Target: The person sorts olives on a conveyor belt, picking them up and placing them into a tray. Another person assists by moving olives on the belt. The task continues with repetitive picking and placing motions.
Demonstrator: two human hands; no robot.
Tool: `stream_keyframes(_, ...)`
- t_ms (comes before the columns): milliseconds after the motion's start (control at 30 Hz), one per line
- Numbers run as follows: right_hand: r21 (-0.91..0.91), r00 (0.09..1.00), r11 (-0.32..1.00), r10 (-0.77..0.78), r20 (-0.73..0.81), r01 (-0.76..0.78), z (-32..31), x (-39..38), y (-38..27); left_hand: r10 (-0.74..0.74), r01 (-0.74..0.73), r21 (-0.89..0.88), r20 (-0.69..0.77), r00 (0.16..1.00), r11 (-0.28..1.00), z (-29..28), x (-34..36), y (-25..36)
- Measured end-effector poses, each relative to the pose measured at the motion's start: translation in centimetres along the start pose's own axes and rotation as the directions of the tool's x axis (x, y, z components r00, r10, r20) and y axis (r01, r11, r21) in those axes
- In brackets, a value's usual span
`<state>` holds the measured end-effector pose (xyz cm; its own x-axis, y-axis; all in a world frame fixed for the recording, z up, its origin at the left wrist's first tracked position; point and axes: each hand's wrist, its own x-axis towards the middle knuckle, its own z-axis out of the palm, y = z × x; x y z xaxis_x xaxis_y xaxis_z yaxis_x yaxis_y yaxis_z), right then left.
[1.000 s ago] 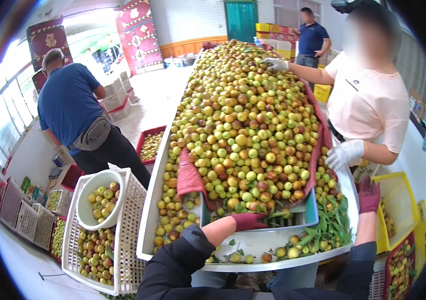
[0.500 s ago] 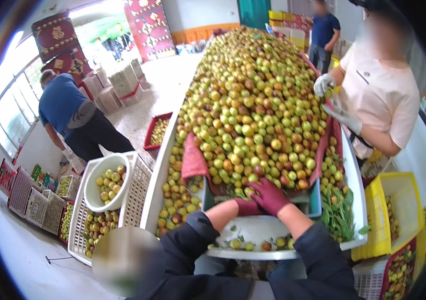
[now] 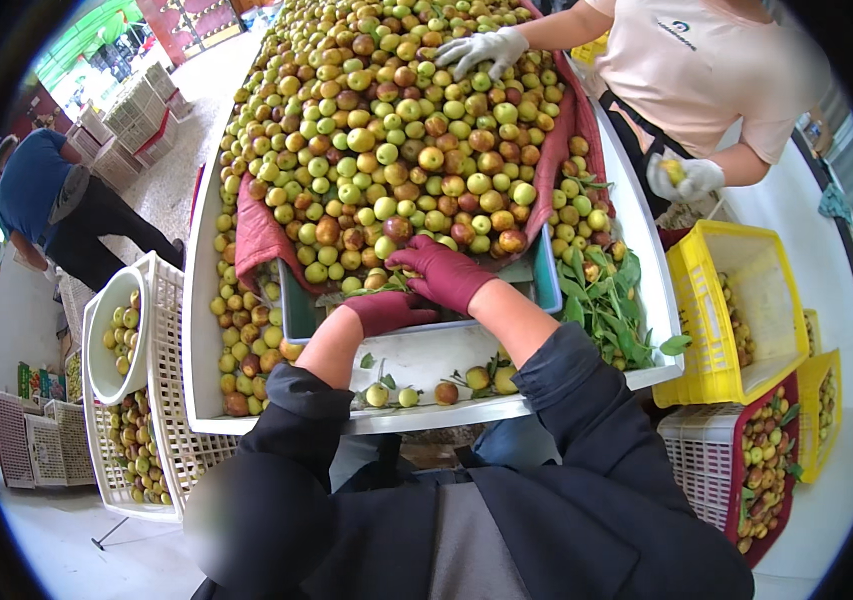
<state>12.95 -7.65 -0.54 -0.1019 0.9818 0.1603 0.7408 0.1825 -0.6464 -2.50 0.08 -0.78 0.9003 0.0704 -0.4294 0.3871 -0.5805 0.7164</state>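
Note:
Both my hands wear maroon gloves and work at the front foot of a big heap of green and reddish-brown jujubes [image 3: 387, 150]. My right hand [image 3: 447, 275] lies against the lowest fruit, its fingers bent round something small that they mostly hide. Just below and to the left, my left hand [image 3: 387, 312] rests palm-down inside the front of a blue-green tray [image 3: 292, 300]. Its fingertips are tucked under the right hand and cannot be made out. Some green leaves [image 3: 387, 287] show between the hands. Red cloth [image 3: 265, 235] edges the heap.
A white table [image 3: 209, 400] carries the heap, with loose jujubes and leafy sprigs [image 3: 602, 310] around it. White crates [image 3: 169, 400] and a white bucket [image 3: 97, 350] stand left, yellow crates [image 3: 737, 330] right. A white-gloved co-worker [image 3: 697, 80] reaches over the fruit; another person [image 3: 42, 195] bends at left.
My view has tilted down and shifted right. My right hand's fingers have drawn in from a spread. The co-worker at right has put one hand on the heap and holds the other lower, with a fruit.

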Motion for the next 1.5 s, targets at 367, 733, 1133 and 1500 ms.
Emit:
stream_keyframes(367,0.123,0.994,0.988,0.098,-0.04,-0.092,-2.6,-0.4,-0.3,-0.129,0.128,0.026,0.036,0.991,0.991,0.1,0.2,0.8)
stream_keyframes(733,-0.121,0.918,0.993,-0.044,-0.395,-0.004,-2.8,1.0,2.5,-0.089,0.087,0.062,0.028,0.996,0.994,-0.2,0.5,0.5)
stream_keyframes(1133,-0.301,0.988,0.952,-0.096,-0.118,0.056,-1.2,0.4,1.7,0.179,-0.184,0.252,0.041,0.983,0.95,0.5,0.9,-1.1)
stream_keyframes(1500,0.003,0.995,0.998,-0.067,0.08,0.067,-1.4,0.2,-0.1,0.325,-0.425,0.568,0.274,0.905,0.705,-0.1,1.1,-1.9)
